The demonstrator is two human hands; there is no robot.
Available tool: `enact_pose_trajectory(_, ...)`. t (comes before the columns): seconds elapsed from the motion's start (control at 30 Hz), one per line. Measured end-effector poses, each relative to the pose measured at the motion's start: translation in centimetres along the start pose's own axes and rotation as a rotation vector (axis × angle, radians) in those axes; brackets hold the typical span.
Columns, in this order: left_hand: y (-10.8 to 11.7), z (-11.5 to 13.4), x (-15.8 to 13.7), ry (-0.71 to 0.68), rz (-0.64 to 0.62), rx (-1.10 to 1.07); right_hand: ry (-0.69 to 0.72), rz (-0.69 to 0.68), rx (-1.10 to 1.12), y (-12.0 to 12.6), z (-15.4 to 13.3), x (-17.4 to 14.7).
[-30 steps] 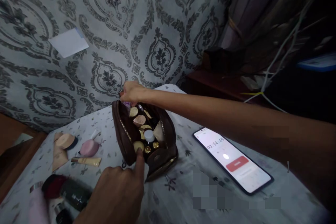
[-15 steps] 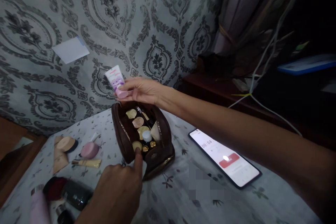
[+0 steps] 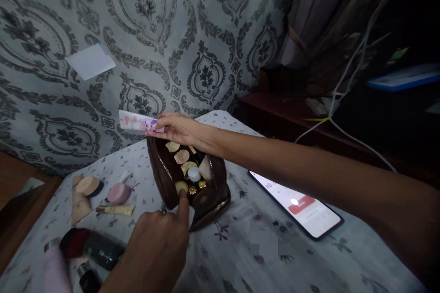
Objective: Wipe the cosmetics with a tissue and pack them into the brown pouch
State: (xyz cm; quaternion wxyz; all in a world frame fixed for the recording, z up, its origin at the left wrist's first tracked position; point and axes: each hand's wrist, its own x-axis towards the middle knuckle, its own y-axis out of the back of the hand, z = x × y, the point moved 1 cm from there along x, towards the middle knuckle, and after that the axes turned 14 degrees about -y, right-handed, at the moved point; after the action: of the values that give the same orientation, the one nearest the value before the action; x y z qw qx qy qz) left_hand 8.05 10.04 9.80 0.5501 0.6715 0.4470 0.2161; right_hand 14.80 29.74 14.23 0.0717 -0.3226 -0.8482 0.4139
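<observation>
My right hand (image 3: 177, 128) is closed on a white and purple squeeze tube (image 3: 137, 122), its cap end toward the palm, above the far end of a brown makeup bag (image 3: 163, 183). The bag lies unzipped, with gold-lidded round items, a white-capped jar (image 3: 194, 174) and gold-capped bottles (image 3: 197, 187) inside. At the bag's near left edge is my left hand (image 3: 160, 238), its index finger laid over the rim and the other fingers curled against the outside. A bit of something white shows beside that index finger.
To the left lie a beige tube (image 3: 80, 201), a round compact (image 3: 88, 186), a pink puff (image 3: 118, 193) and a slim gold tube (image 3: 117, 210). Nearer are a dark bottle (image 3: 103, 249) and a pink bottle (image 3: 55, 265). A lit phone (image 3: 309, 215) rests at right, partly under my forearm.
The squeeze tube has tipped from nearly upright to almost level, pointing left, and my right hand has come down slightly toward the bag. My left hand keeps its place at the rim.
</observation>
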Motion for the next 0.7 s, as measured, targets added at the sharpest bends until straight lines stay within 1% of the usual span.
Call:
enact_pose_trajectory(0.17,-0.8,0.1,-0.1,0.025,-0.021,0.042,0.026,-0.027,-0.029,0.3,-0.6,-0.3)
enact_pose_trajectory(0.33,-0.5,-0.1,-0.1,0.018,-0.019,0.04,-0.016,-0.086,-0.073,0.2,-0.3,-0.5)
enact_pose_trajectory(0.4,-0.2,-0.1,-0.2,0.014,-0.026,0.038,-0.008,-0.066,-0.127,0.0,-0.1,-0.5)
enact_pose_trajectory(0.47,-0.1,-0.2,-0.3,0.012,-0.032,0.035,0.014,0.03,-0.225,-0.1,0.1,-0.3)
enact_pose_trajectory(0.5,0.0,-0.2,-0.3,0.012,-0.033,0.034,0.019,0.124,-0.306,-0.1,0.3,-0.1)
enact_pose_trajectory(0.57,-0.1,-0.2,-0.3,0.016,-0.036,0.032,0.009,0.354,-0.502,0.2,0.7,0.3)
enact_pose_trajectory(0.63,-0.5,-0.2,-0.3,0.024,-0.039,0.031,-0.005,0.529,-0.656,0.5,1.1,0.9)
enact_pose_trajectory(0.7,-0.9,-0.2,-0.2,0.037,-0.042,0.031,-0.004,0.601,-0.743,0.6,1.5,1.4)
